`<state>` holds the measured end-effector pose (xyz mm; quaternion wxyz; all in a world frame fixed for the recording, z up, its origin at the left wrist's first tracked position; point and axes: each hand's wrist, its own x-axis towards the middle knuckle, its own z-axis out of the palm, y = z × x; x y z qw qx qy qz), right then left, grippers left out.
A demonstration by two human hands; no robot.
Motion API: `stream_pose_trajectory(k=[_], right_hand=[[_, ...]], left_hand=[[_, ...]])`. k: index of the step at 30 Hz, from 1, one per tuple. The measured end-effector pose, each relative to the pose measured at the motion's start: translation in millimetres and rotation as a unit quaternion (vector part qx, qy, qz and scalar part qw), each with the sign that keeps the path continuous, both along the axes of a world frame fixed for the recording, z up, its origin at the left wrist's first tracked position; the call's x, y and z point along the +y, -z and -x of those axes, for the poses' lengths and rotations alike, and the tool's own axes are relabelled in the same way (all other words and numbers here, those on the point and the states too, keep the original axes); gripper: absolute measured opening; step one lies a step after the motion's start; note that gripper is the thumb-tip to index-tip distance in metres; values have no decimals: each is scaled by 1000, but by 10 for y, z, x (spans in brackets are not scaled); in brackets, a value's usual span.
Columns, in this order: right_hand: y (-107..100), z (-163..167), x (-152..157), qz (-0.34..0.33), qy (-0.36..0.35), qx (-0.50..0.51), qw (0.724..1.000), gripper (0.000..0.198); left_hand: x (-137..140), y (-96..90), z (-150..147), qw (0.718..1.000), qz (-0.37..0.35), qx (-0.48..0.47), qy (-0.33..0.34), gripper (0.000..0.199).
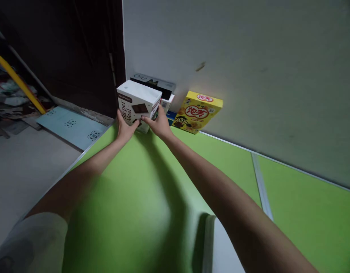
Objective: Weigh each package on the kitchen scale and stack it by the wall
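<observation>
Both my hands grip a white "Super Meal" box (141, 99) with pictures of dark brown bars on its front. My left hand (125, 128) closes on its lower left side, and my right hand (160, 123) on its lower right side, thumbs on the front face. Behind it, a grey and black box (160, 85) leans by the wall, along with a smaller white box (168, 101) that is partly hidden. To the right of my right hand a yellow snack box (198, 113) stands against the wall, with something blue (171, 116) beside it.
The green tabletop (220, 151) meets a pale wall (263, 76) at the back and has a metal strip (261, 185) across it. A white object (220, 246) lies under my right forearm. Left of the table are a dark door (78, 49) and a light blue patterned board (71, 125).
</observation>
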<state>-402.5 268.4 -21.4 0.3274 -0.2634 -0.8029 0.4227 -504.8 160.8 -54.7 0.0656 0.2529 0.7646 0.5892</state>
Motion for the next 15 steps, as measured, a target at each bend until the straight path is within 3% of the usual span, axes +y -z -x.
stream_pose_trajectory(k=[3, 7, 11, 15], right_hand=[[229, 32, 24, 8, 33, -9, 999, 81], [466, 22, 40, 64, 70, -64, 993, 62], [590, 66, 69, 60, 97, -45, 992, 55], [655, 91, 117, 51, 96, -26, 994, 55]], left_hand=[[102, 93, 91, 1000, 4, 10, 0, 107], [226, 198, 168, 1000, 4, 16, 3, 103], [328, 218, 201, 1000, 12, 10, -1, 90], [401, 194, 176, 998, 31, 0, -48, 77]])
